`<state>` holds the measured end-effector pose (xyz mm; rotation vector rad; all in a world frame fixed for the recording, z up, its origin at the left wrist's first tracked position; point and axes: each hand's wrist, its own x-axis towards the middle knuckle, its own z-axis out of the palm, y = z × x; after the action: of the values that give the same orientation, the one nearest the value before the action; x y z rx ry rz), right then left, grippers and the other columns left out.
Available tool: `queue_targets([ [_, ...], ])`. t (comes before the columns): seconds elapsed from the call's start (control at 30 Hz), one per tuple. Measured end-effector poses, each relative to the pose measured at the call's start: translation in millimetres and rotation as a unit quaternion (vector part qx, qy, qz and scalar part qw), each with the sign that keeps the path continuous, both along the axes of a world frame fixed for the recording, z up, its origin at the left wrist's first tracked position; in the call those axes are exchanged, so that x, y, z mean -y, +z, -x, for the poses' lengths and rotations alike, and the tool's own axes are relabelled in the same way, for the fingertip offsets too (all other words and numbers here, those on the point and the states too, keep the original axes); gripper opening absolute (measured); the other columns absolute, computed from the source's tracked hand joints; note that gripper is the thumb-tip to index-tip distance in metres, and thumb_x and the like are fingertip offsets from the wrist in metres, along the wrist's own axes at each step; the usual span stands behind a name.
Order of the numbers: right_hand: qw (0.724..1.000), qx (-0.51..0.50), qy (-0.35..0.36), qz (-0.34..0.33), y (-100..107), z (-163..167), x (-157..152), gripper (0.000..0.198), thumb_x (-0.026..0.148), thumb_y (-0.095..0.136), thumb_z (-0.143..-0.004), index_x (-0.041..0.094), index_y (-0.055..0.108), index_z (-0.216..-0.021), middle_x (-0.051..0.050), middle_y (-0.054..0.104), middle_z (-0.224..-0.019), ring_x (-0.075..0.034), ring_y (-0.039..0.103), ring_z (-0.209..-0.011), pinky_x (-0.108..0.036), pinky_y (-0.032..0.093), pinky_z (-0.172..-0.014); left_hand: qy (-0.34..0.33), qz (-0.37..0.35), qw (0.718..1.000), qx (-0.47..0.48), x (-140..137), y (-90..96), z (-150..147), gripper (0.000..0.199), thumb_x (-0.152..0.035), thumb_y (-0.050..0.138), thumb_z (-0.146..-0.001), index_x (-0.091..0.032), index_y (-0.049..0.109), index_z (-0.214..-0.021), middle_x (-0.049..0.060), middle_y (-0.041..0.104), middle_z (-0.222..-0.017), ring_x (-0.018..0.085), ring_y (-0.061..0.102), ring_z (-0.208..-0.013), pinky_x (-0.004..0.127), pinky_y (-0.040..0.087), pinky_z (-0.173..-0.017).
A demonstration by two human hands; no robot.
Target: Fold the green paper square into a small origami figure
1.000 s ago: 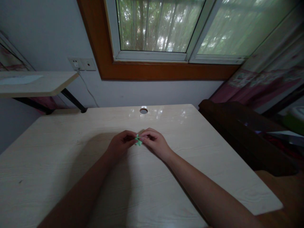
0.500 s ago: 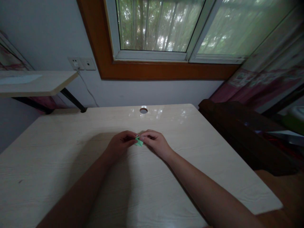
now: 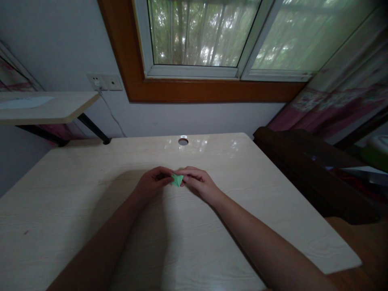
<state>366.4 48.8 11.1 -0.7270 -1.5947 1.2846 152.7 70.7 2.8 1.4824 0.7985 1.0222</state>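
A small piece of folded green paper (image 3: 177,180) is held between my two hands, just over the pale wooden table (image 3: 206,242). My left hand (image 3: 153,182) pinches its left side between thumb and fingers. From the other side, my right hand (image 3: 200,182) grips the right edge, with the thumb low and the index finger along the top. Creases run down the paper's face, and it narrows to a point at the bottom. Fingertips cover its side edges.
A round cable hole (image 3: 183,141) lies near the table's back edge. On the left, a raised shelf (image 3: 66,109) stands on black legs. A wall socket (image 3: 104,82) with a plugged-in cord is behind it. Dark wooden furniture (image 3: 297,169) stands along the table's right side.
My right thumb has shifted right and down off the paper's front, so more of the green face shows. The left hand has barely moved.
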Motion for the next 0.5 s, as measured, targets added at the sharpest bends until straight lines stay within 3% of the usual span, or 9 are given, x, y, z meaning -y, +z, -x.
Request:
queue_targets([
  [0.5,0.998,0.004,-0.040,0.055,-6.3,3.8,0.4,0.022,0.027,0.063,-0.086,0.021,0.072,-0.105,-0.005,0.066,-0.090,-0.014,0.058,-0.074,-0.028,0.047,-0.072,0.005,0.022,1.000,-0.008,1.6,-0.8,-3.8,0.019,-0.027,0.077,-0.074,-0.016,0.068,-0.088,0.003,0.072,-0.084,0.016,0.066,-0.080,0.027,0.051,-0.077],
])
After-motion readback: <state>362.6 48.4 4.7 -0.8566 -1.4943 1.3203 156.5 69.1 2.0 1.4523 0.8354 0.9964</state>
